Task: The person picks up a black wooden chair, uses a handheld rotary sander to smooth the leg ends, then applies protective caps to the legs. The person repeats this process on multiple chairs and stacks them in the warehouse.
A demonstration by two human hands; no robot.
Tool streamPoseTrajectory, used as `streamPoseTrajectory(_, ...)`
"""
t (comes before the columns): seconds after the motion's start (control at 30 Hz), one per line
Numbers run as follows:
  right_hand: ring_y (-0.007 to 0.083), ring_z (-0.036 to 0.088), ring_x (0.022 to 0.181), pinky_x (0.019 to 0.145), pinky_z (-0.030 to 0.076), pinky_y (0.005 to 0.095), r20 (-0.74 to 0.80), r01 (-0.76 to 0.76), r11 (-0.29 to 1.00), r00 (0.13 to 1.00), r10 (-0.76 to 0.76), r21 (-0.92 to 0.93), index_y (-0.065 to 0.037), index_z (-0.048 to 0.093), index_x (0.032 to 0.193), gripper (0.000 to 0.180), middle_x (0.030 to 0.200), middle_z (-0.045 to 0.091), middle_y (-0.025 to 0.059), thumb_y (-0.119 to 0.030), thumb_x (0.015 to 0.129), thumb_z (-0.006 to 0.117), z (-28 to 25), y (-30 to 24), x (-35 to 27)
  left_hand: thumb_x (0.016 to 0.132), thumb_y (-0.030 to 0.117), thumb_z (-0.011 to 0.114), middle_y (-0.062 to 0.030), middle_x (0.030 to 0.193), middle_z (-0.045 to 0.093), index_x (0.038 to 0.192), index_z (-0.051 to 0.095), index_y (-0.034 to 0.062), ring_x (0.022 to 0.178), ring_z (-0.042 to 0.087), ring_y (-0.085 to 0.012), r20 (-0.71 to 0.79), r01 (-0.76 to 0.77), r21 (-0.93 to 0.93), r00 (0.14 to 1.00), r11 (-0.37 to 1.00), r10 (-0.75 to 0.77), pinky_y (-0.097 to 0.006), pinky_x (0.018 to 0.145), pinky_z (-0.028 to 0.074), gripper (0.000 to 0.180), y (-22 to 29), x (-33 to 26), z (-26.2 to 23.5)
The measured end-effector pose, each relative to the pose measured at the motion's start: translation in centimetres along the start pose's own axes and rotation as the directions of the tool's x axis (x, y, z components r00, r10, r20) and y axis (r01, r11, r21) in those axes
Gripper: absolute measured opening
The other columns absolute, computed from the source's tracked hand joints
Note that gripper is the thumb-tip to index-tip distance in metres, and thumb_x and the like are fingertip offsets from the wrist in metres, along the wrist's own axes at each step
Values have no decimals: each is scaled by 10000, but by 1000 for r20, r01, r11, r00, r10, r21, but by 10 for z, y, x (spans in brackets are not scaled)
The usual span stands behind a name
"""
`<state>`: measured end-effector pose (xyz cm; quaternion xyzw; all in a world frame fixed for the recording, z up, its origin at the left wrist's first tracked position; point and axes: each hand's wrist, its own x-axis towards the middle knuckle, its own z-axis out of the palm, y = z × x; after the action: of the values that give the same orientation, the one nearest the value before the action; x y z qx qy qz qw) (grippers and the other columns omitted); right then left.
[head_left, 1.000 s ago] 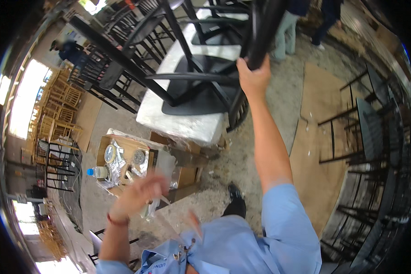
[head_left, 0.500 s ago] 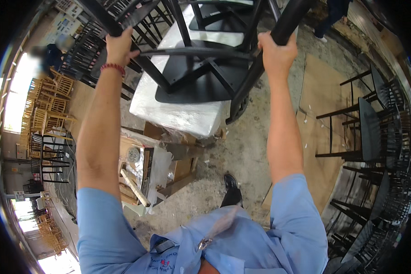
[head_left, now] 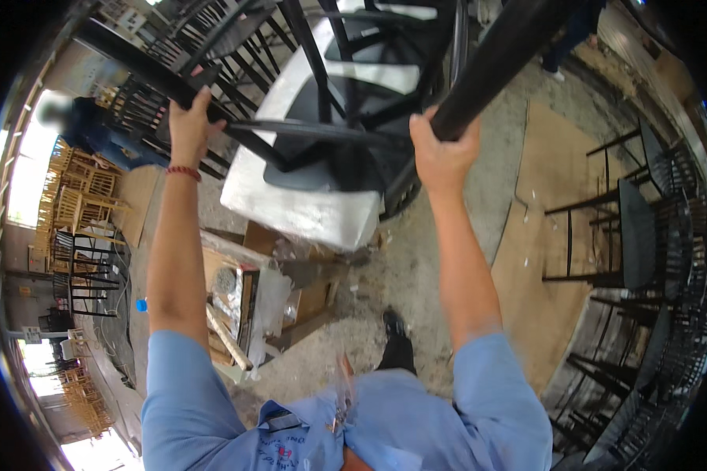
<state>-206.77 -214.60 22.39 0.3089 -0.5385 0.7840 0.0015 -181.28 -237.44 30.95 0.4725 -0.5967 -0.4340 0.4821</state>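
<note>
1. Black chair (head_left: pixel 334 179) sits upside down, legs raised, over the white wrapped block (head_left: pixel 298 216) before us.
2. Our left hand (head_left: pixel 190 129) grasps one leg.
3. Our right hand (head_left: pixel 446 155) clasps another leg.
4. Near the block, we see a cardboard box (head_left: pixel 236 250).

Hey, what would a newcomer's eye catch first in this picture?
Probably the upturned black chair with a smooth seat at top centre, gripped by the left hand and right hand. Under it lies a white plastic-wrapped slab. Dark flat-seated chairs crowd the right side.
</note>
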Motion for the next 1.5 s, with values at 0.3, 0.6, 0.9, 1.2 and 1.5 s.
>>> streamPoseTrajectory(0.3, 163, 652, 715, 723, 523, 311, 73, 30, 999, 997, -29, -11, -13, 512, 1300, 602, 790, 664, 58, -117, 754, 743, 5, 8, 3, 891, 327, 684, -126, 1349, 463, 1347, 365, 87, 1181, 513, -356, -24, 81, 116, 997, 990, -79, -623, 858, 505, 607, 9, 5, 2)
streamPoseTrajectory(0.6, 207, 572, 1058, 931, 455, 340, 284, 99, 995, 954, -95, 1, -7, 232, 1470, 908, 1206, 560, 139, -219, 782, 786, -16, 16, -8, 886, 418, 649, -190, 1373, 482, 1436, 321, -6, 1244, 499, -302, 130, -19, 484, 990, 875, -50, -466, 947, 503, 768, 64, -75, -46)
streamPoseTrajectory(0.9, 284, 515, 1205, 1042, 383, 356, 359, -104, 982, 921, 155, -159, 14, 248, 1457, 896, 1355, 485, 185, -225, 782, 786, -34, 43, -45, 918, 236, 653, -83, 1125, 667, 1177, 624, 19, 1051, 622, -174, 575, 371, 362, 634, 855, -518, -326, 880, 515, 340, 53, -353, -232)
streamPoseTrajectory(1.2, 293, 533, 1185, 1001, 425, 352, 285, -186, 980, 938, 198, -70, 31, 75, 1511, 1084, 1336, 482, 260, -251, 769, 814, -33, 8, -55, 910, 283, 588, -72, 976, 693, 1075, 667, 72, 942, 658, -192, 188, 302, 849, 595, 434, -782, -381, 806, 551, 279, -144, -743, -351)
streamPoseTrajectory(1.5, 392, 591, 1107, 989, 421, 480, 636, 828, 290, 100, 765, -479, 9, 645, 1135, 396, 1171, 634, 238, -310, 929, 533, -147, 13, -324, 905, 304, 574, -63, 934, 687, 1017, 665, 74, 893, 650, -196, -201, 983, -183, -9, 28, -980, -391, 724, 539, 271, -178, -1036, -378)
